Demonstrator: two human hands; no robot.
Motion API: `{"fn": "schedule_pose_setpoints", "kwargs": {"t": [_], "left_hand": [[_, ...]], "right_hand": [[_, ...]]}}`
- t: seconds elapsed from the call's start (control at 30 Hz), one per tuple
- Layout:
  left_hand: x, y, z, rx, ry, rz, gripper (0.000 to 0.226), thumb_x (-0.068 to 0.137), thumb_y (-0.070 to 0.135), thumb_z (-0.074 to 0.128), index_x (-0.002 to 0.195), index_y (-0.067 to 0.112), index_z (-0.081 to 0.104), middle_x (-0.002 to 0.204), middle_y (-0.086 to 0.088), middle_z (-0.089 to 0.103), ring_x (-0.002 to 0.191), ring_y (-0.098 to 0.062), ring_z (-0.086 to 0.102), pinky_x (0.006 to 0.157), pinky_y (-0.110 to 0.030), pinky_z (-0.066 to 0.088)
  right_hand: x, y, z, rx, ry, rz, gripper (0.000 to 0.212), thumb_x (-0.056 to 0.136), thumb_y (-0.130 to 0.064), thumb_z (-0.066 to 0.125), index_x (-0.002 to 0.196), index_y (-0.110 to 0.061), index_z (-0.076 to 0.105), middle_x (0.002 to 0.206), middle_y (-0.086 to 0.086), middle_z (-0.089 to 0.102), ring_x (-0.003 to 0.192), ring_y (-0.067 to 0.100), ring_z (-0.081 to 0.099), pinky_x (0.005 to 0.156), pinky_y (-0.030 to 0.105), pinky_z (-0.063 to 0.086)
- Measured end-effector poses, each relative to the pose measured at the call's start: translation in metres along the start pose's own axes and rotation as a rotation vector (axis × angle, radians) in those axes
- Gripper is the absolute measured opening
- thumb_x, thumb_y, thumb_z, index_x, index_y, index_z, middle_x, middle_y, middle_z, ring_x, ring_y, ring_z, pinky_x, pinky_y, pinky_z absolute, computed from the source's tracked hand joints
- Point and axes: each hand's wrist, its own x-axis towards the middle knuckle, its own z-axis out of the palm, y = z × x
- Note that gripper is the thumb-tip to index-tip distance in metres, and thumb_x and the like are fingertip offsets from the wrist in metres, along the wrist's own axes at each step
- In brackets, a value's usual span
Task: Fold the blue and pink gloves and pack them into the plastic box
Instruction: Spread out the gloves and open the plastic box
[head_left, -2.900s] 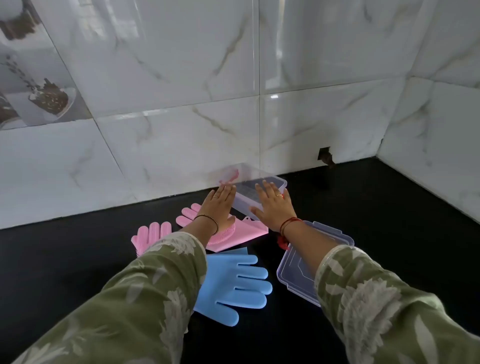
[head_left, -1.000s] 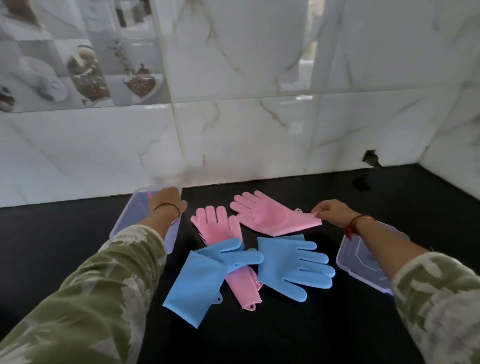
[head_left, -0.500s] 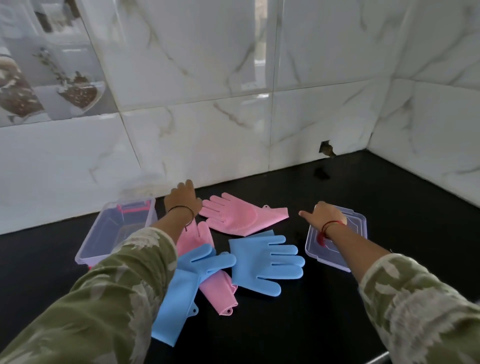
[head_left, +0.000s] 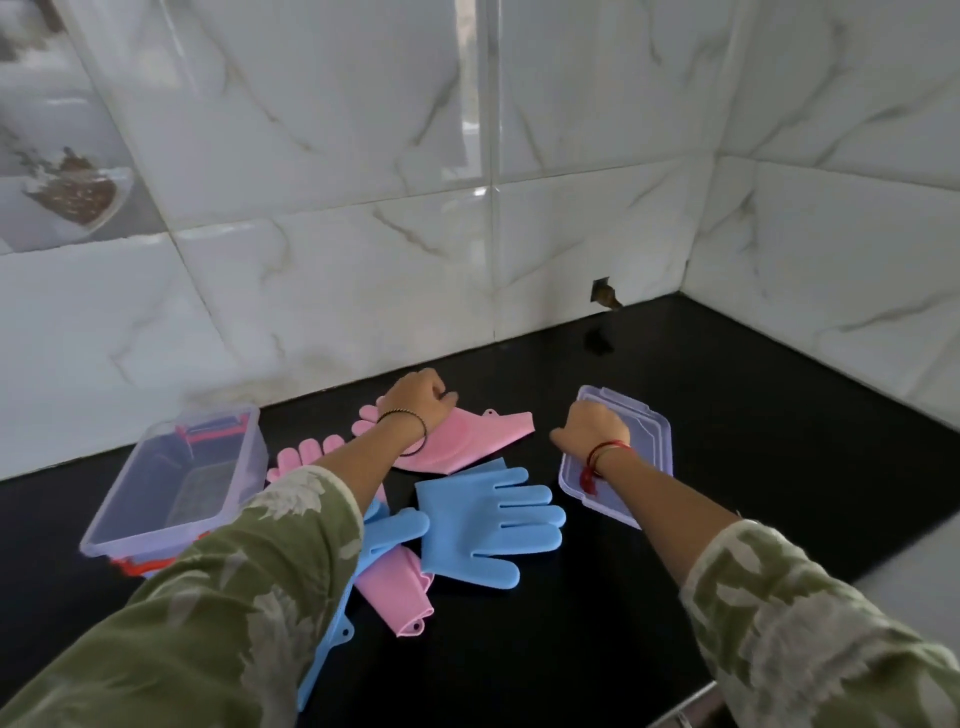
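Four gloves lie unfolded near the counter's back edge. Her left hand (head_left: 418, 397) pinches the far pink glove (head_left: 470, 439), whose length runs sideways toward her curled, empty right hand (head_left: 592, 428).

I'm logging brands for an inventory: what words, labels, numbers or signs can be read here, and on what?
None can be read.
Plastic box: no label visible.
Lid: no print visible.
Pink gloves and blue gloves: plain, no visible lettering.
Decorated wall tile: a picture only, blurred, no text.
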Motion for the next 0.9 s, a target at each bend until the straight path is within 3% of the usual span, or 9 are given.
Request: {"fn": "schedule_pose_setpoints", "kwargs": {"t": [0.1,0.17,0.23,0.3,0.37,0.47,0.57,0.73,0.9], "left_hand": [[-0.006,0.008,-0.018,-0.593,-0.158,-0.185,0.040,0.088,0.050,0.052,0.106,0.014,0.058,0.100,-0.009,0.068,0.087,-0.022,0.064,0.077,-0.038,0.054],[-0.014,0.004,-0.036,-0.890,-0.283,-0.321,0.053,0.084,0.060,0.050,0.113,0.015,0.055,0.090,-0.008,0.066,0.078,-0.022,0.063,0.069,-0.034,0.053],[-0.025,-0.011,-0.055,-0.848,-0.306,-0.339,0.056,0.082,0.061,0.054,0.111,0.012,0.057,0.087,-0.013,0.061,0.077,-0.029,0.059,0.071,-0.035,0.049],[-0.039,-0.038,-0.075,-0.607,-0.211,-0.272,0.043,0.088,0.037,0.061,0.112,0.001,0.062,0.106,-0.022,0.063,0.096,-0.032,0.059,0.083,-0.036,0.045],[-0.061,-0.075,-0.094,-0.537,-0.138,-0.259,0.029,0.089,0.016,0.062,0.114,0.002,0.064,0.117,-0.016,0.064,0.102,-0.020,0.058,0.085,-0.024,0.045],[-0.119,-0.132,-0.122,-0.576,-0.210,-0.289,0.013,0.090,0.014,0.059,0.100,0.012,0.066,0.095,-0.002,0.067,0.081,-0.006,0.062,0.067,-0.013,0.050],[-0.180,-0.183,-0.143,-0.686,-0.233,-0.443,0.008,0.089,0.019,0.062,0.086,0.021,0.069,0.085,-0.001,0.066,0.073,-0.010,0.061,0.068,-0.023,0.050],[-0.256,-0.242,-0.148,-0.696,-0.261,-0.681,0.012,0.089,0.020,0.062,0.095,0.015,0.070,0.082,-0.004,0.071,0.070,-0.012,0.066,0.060,-0.023,0.055],[-0.268,-0.264,-0.128,-0.793,-0.202,-0.884,0.033,0.067,0.032,0.076,0.095,0.015,0.072,0.094,-0.005,0.071,0.071,-0.013,0.061,0.061,-0.020,0.053]], "right_hand": [[-0.013,-0.054,-0.014,0.047,0.040,-0.215,0.030,0.082,-0.024,0.056,0.059,-0.018,0.039,0.063,0.003,0.048,0.067,0.022,0.053,0.065,0.034,0.052],[-0.036,-0.101,-0.016,0.062,0.006,-0.418,0.021,0.079,-0.023,0.056,0.062,-0.015,0.047,0.057,-0.003,0.042,0.064,0.022,0.050,0.060,0.032,0.047],[-0.068,-0.148,-0.007,0.061,-0.023,-0.623,0.013,0.078,-0.025,0.057,0.072,-0.014,0.053,0.064,-0.001,0.055,0.068,0.024,0.056,0.061,0.030,0.045],[-0.103,-0.186,0.009,0.101,-0.051,-0.785,0.023,0.079,-0.029,0.060,0.083,-0.007,0.060,0.080,0.006,0.067,0.075,0.025,0.063,0.063,0.030,0.048],[-0.138,-0.213,0.020,0.147,-0.063,-0.919,0.025,0.081,-0.031,0.060,0.077,-0.007,0.063,0.073,0.008,0.065,0.069,0.025,0.062,0.055,0.026,0.041],[-0.183,-0.242,0.030,0.172,-0.166,-1.135,0.029,0.085,-0.033,0.057,0.062,-0.015,0.057,0.064,0.004,0.055,0.061,0.018,0.052,0.054,0.023,0.031],[-0.218,-0.264,0.038,0.213,-0.387,-1.326,0.023,0.086,-0.031,0.059,0.069,-0.015,0.062,0.073,0.005,0.060,0.065,0.014,0.051,0.062,0.027,0.036],[-0.233,-0.271,0.071,0.270,-0.556,-1.425,0.017,0.086,-0.025,0.059,0.070,-0.020,0.059,0.070,-0.003,0.057,0.058,0.004,0.048,0.057,0.015,0.034],[-0.209,-0.259,0.089,0.296,-0.705,-1.302,0.016,0.090,-0.024,0.057,0.085,-0.012,0.066,0.076,0.002,0.062,0.068,0.011,0.058,0.070,0.022,0.051]]}}
